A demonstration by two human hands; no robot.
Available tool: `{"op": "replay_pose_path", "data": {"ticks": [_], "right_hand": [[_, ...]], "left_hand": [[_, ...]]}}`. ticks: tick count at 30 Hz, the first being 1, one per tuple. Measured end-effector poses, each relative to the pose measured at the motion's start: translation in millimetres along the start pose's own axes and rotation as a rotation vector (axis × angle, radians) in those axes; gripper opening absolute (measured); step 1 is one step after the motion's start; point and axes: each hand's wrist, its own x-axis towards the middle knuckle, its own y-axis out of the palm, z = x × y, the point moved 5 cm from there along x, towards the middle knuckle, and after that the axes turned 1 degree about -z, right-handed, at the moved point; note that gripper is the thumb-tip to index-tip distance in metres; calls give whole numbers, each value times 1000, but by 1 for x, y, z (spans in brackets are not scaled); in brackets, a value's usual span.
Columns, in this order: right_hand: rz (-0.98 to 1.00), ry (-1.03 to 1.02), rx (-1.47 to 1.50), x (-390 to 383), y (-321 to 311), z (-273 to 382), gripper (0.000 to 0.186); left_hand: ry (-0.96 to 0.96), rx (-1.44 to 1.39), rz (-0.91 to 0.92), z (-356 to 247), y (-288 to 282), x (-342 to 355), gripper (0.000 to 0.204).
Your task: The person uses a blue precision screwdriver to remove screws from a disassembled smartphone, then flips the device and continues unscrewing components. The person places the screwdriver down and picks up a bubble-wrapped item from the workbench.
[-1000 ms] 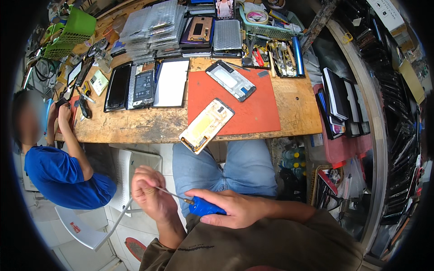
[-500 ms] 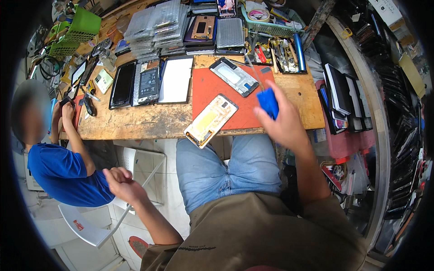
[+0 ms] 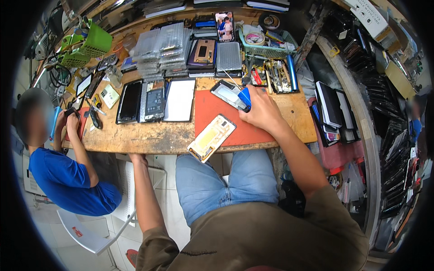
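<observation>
My right hand (image 3: 262, 108) grips a blue tool (image 3: 244, 96) with a long thin metal rod, over a dark-rimmed phone frame (image 3: 223, 93) on the red mat (image 3: 205, 108). A second phone frame (image 3: 210, 139), pale gold, lies angled across the mat's front edge and the bench edge. My left hand (image 3: 138, 159) is low at the front edge of the bench, left of my thighs, with its fingers hidden.
The wooden bench (image 3: 167, 137) holds opened phones (image 3: 129, 101), stacked bubble-wrap packs (image 3: 160, 47), a tool tray (image 3: 282, 77) and green baskets (image 3: 95, 40). A person in blue (image 3: 72, 176) works at the left. A cluttered rack (image 3: 393, 149) lines the right.
Both hands have moved from my lap toward the bench. The right carried the blue tool up over the mat; the left let go of its rod and rose to the bench edge.
</observation>
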Motion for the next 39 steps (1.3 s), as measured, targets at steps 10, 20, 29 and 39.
{"op": "replay_pose_path", "data": {"ticks": [10, 20, 29, 39], "right_hand": [[-245, -19, 16, -4, -40, -58, 72], [-186, 208, 604, -91, -41, -70, 65], [-163, 344, 754, -136, -26, -84, 56], [-146, 501, 1011, -145, -19, -102, 47]], "left_hand": [[323, 339, -33, 3, 10, 56, 29], [250, 657, 1318, 46, 35, -272, 29], [1248, 1167, 813, -71, 110, -324, 71], [1309, 1304, 883, -87, 126, -326, 92]]}}
